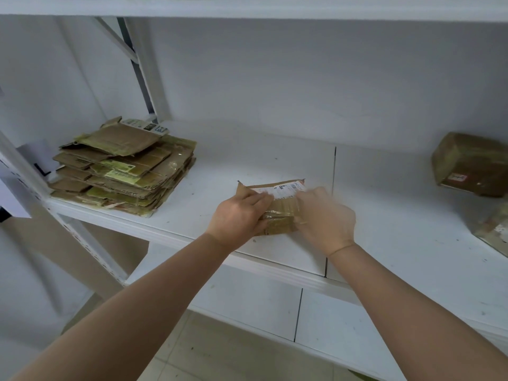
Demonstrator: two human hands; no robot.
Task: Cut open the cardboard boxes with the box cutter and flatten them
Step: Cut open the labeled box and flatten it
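Note:
A small brown cardboard box [277, 215] with a white shipping label and clear tape lies on the white shelf [384, 215] in front of me. My left hand [237, 218] grips its left side, fingers curled over the top. My right hand [324, 215] holds its right side and is blurred. Both hands cover much of the box. No box cutter shows in view.
A stack of flattened cardboard boxes [123, 166] sits at the shelf's left end beside the upright post [143, 72]. An uncut taped box [472, 166] stands at the far right, with another box [494, 232] near the right edge. A lower shelf [247, 306] lies beneath.

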